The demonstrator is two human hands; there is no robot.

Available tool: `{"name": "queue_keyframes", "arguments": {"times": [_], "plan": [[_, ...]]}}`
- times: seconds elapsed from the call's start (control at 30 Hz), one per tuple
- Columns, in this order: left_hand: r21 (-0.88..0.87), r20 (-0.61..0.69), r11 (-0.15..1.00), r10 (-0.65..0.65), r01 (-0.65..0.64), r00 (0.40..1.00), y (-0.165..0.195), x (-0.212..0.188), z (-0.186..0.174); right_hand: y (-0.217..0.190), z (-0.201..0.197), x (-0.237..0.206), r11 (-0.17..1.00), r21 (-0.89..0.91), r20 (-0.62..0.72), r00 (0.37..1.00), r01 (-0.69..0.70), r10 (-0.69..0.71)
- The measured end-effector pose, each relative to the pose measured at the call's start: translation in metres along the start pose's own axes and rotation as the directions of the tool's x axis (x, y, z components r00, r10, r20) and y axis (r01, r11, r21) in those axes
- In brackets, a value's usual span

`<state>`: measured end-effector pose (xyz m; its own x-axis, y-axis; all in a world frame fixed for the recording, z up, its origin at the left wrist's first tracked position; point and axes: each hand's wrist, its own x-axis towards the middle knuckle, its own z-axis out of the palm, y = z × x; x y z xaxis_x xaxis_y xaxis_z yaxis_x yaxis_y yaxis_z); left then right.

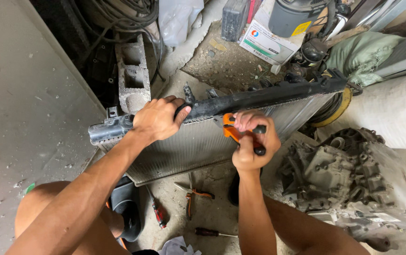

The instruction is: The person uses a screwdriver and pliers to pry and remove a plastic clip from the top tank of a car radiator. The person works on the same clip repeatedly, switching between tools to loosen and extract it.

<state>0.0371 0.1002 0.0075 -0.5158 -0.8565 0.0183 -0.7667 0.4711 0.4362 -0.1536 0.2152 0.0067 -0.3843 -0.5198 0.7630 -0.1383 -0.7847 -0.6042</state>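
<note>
A car radiator [198, 141] stands on edge in front of me, its black plastic top tank [269, 97] running from lower left to upper right. My left hand [158, 118] is wrapped over the left part of that tank. My right hand [252, 141] grips pliers with orange and black handles [233, 132], whose jaws sit at the seam between the tank and the silver finned core. The tank's left end shows a grey outlet pipe [106, 130].
On the concrete floor below lie orange-handled pliers [193, 198], a red screwdriver [158, 212] and a dark-handled screwdriver [212, 232]. A grimy gearbox casing [354, 174] sits at the right. A concrete block [132, 75], a cardboard box [264, 42] and cables crowd the back.
</note>
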Motion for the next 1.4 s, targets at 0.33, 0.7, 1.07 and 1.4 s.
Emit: {"name": "queue_keyframes", "arguments": {"times": [0.33,0.7,1.07,1.4], "plan": [[-0.015,0.037,1.0,0.01,-0.009,0.999,0.007,-0.005,-0.009,-0.015,-0.007,-0.024,0.995,-0.071,-0.063,0.995,0.068,-0.072],[-0.003,0.109,0.997,-0.078,0.079,0.991,0.007,-0.001,-0.014,-0.006,-0.006,-0.026,1.0,-0.003,-0.111,0.994,0.007,-0.007],[0.008,0.005,1.0,0.01,-0.01,1.0,0.004,-0.003,-0.006,0.013,-0.014,0.028,0.989,0.123,-0.15,0.983,-0.088,0.106],[0.001,0.035,1.0,-0.024,0.024,0.999,0.004,-0.001,-0.004,-0.001,-0.024,0.045,0.921,0.107,0.039,0.928,-0.374,0.372]]}}
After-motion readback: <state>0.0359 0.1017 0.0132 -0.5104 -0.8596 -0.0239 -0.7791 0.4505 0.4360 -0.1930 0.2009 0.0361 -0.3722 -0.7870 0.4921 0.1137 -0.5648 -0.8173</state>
